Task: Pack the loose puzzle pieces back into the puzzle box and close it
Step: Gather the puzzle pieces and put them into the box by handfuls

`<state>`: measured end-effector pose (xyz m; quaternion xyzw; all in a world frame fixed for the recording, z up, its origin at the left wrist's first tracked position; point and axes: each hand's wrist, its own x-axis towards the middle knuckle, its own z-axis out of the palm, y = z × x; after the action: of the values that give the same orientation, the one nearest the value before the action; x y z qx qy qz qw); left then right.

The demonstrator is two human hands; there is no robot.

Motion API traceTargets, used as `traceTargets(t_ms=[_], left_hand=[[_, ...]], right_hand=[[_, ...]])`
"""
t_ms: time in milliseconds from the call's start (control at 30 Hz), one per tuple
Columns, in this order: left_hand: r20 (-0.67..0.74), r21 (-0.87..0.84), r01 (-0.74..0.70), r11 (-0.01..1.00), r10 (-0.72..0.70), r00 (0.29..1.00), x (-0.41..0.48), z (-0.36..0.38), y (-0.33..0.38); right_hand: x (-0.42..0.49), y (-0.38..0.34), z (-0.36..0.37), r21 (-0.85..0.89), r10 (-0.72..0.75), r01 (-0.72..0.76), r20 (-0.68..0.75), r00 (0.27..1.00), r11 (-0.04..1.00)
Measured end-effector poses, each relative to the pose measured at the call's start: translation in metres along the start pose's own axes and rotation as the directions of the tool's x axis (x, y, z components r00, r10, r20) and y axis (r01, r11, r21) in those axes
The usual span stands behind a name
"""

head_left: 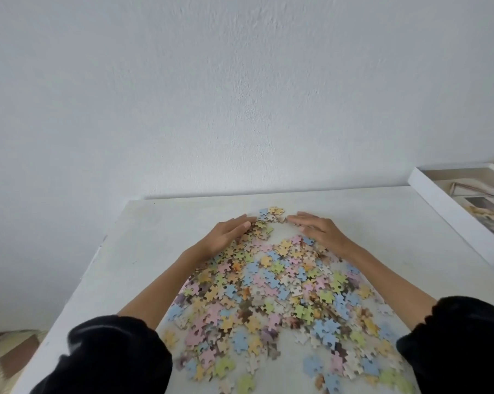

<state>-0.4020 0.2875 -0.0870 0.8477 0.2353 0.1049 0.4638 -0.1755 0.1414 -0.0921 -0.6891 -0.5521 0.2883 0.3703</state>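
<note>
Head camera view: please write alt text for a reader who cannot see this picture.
A person's left hand and right hand lie flat around the far end of a wide heap of pastel puzzle pieces on a white table. An open white box sits at the right edge, apart from the pieces.

Matt cardboard puzzle pieces [268, 285] in pastel print cover a white tabletop [382, 223] with a dull, faintly scuffed painted finish. Beyond it, the wall [240, 95] shows rough, matt white plaster. At far right is a puzzle box [450, 217] of smooth white card. The near sleeves [112, 356] are soft, fleecy black cloth.
</note>
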Motion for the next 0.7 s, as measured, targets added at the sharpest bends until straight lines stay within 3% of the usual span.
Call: traceTargets(t_ms=[167,267,367,533,700], left_hand=[[0.062,0.024,-0.064,0.998,0.062,0.996,-0.008,0.001,0.003],[-0.053,0.057,-0.066,0.996,0.069,0.996,-0.003,-0.011,0.012],[-0.109,0.057,-0.03,0.998,0.036,0.993,0.003,-0.022,0.01],[-0.085,0.238,0.006,0.971,0.015,0.996,0.007,-0.017,-0.009],[-0.074,0.192,-0.009,0.981,0.024,0.997,0.001,-0.012,-0.01]], right_hand=[[-0.014,-0.009,-0.005,0.05,-0.021,0.02,0.006,1.0,0.999],[-0.006,-0.016,-0.012,0.086,-0.019,0.027,-0.09,0.996,0.996],[0.016,-0.017,-0.009,-0.048,-0.043,0.039,-0.09,0.995,0.998],[0.044,-0.024,0.013,-0.298,-0.029,0.048,0.068,0.997,0.953],[0.049,-0.018,0.027,-0.411,-0.087,0.144,0.154,0.984,0.9]])
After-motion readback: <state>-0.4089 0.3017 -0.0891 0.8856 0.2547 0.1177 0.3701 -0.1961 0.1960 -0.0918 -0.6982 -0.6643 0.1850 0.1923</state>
